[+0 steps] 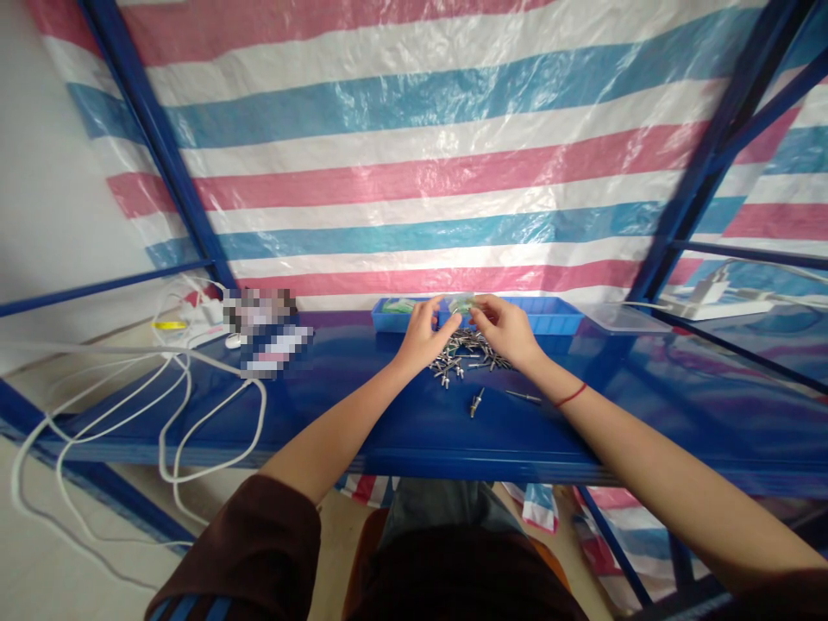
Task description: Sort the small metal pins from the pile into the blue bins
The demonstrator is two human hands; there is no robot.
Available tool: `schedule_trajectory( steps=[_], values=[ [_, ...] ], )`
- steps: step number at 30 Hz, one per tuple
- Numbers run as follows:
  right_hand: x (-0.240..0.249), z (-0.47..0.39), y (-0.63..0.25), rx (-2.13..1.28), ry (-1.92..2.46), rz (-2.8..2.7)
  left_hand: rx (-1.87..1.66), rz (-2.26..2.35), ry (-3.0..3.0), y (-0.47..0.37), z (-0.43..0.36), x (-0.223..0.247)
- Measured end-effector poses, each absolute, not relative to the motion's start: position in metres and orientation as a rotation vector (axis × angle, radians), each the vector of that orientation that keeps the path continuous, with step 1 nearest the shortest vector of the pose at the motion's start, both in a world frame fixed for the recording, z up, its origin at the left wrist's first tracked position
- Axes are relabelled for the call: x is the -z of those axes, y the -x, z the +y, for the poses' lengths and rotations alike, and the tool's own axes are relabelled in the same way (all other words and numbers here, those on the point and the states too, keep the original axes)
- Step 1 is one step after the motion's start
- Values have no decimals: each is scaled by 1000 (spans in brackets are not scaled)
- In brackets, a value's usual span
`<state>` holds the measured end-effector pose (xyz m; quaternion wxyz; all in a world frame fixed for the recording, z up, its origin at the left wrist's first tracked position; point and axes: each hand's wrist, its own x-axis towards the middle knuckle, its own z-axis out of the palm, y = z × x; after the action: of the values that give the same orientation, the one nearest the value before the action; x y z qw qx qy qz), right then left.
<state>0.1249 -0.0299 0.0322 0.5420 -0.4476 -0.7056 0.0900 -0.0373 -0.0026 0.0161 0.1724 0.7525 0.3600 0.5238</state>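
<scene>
My left hand [427,335] and my right hand [508,329] meet over the blue shelf, fingers closed on a small clear plastic bag [461,304] with a greenish tint. What is inside the bag is too small to make out. Just below my hands lies a heap of metal pop rivets [469,347], partly hidden by my fingers. Nearer the front edge are a couple of loose rivets [477,403], apart from the heap. Behind my hands stands a long blue plastic bin [553,316], with some greenish bags [397,305] at its left end.
The blue metal shelf [401,414] has a front edge close to my body. White cables [259,414] loop over its left side near a power strip [203,317]. A clear plastic lid [624,318] lies right of the bin. Striped sheeting [414,172] hangs behind.
</scene>
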Motion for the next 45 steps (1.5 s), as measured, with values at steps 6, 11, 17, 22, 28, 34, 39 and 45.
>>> schedule_trajectory(
  steps=[6, 11, 17, 22, 28, 34, 39, 45],
  values=[
    [-34, -35, -126, 215, 877, -1924, -1240, 774, -1445, 36, 6, -21],
    [-36, -34, -128, 237, 924, -1840, -1576, 881, -1381, 68, 48, -43],
    [-37, -34, -131, 174, 992, -1820, -1218, 1825, -1992, 123, 94, -41],
    [-36, -33, -130, 171, 1046, -1884, -1043, 2038, -2302, 126, 88, -21],
    [-27, -28, -126, 128, 1113, -2143, -1266, 1795, -2548, 111, 73, -32],
    [-31, -6, -91, 98, 1134, -2503, -608, 1485, -2483, 101, 54, -50],
    [-35, 3, -70, 129, 1371, -2579, -183, 1545, -2363, 95, 45, -41],
    [-27, -1, -79, 122, 1339, -2520, -275, 1305, -2347, 92, 53, -29]
  ],
)
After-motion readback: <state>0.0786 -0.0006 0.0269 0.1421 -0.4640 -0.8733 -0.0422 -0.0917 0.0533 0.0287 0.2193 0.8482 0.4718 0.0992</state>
